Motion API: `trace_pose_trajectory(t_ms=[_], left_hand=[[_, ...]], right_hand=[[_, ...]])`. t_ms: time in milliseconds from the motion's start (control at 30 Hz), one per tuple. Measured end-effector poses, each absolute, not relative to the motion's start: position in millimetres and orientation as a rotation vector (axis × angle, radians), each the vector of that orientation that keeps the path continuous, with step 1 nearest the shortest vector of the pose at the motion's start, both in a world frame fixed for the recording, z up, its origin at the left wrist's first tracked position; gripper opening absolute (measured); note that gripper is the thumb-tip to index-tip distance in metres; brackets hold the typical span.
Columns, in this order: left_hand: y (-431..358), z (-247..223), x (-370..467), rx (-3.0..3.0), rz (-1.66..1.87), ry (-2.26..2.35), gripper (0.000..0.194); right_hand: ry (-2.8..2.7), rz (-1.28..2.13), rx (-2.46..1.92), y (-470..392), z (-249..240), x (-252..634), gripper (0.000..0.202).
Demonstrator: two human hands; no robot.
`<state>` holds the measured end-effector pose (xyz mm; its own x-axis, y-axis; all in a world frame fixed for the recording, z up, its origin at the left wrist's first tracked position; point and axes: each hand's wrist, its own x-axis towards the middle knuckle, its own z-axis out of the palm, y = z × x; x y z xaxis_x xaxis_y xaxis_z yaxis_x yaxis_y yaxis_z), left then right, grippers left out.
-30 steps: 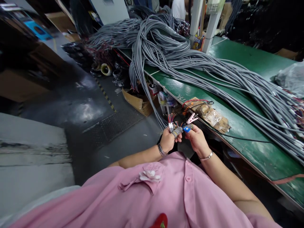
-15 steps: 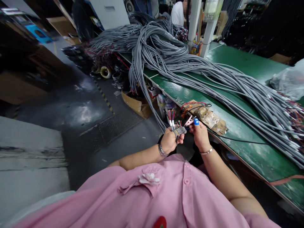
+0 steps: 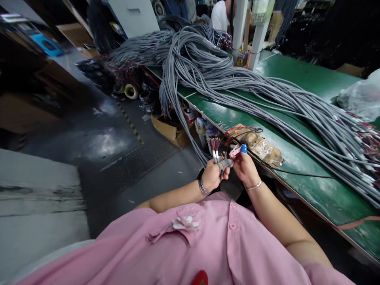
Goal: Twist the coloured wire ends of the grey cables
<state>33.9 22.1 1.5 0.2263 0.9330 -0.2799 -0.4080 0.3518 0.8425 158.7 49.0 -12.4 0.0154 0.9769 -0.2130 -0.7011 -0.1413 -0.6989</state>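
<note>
The person's left hand [image 3: 211, 175] is closed around a small group of grey cables [image 3: 216, 160], their fanned coloured wires [image 3: 215, 143] standing up just beyond its fingers, above white bands [image 3: 214, 154]. A grey-wrapped thumb [image 3: 225, 164] presses across toward the right hand [image 3: 244, 168]. That hand's fingers are curled near the left thumb, its own thumb, tipped with a blue cover [image 3: 244, 148], raised. Whether it pinches a strand or the pink clip [image 3: 235, 151] cannot be told; the details there are too small.

The likeliest trouble is a mix-up: short wire ends [image 3: 224, 154] crowd beside the left thumb, so a wrong strand could be picked or a thin one bent. If the left grip eased, the cables could slide and their ends come out uneven. Hanging cables [image 3: 193, 139] run down beyond the left hand from the large bundle [image 3: 204, 75], and their weight might tug at the held ends if they are the same lengths. Past the right hand, the clip and a loose black lead [image 3: 299, 173] by the green table [image 3: 314, 202] could snag a strand drawn that way.
</note>
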Motion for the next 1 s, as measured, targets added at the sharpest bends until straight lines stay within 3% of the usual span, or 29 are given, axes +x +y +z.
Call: trace_pose_trajectory(t_ms=[233,500,833,1000], left_hand=[[15,12,27,0.755,1.092,0.896,0.030],[13,14,29,0.816,1.198,0.940,0.031],[21,11,36,0.821,1.198,0.979,0.033],[23,9,37,0.814,1.195,1.004,0.033]], right_hand=[[-0.464,1.769,-0.698,41,-9,170,0.050],[-0.465,1.668,-0.799,37,4,166,0.026],[-0.540,1.618,-0.759,45,-8,161,0.038],[-0.469,1.643,-0.689,51,-9,158,0.035]])
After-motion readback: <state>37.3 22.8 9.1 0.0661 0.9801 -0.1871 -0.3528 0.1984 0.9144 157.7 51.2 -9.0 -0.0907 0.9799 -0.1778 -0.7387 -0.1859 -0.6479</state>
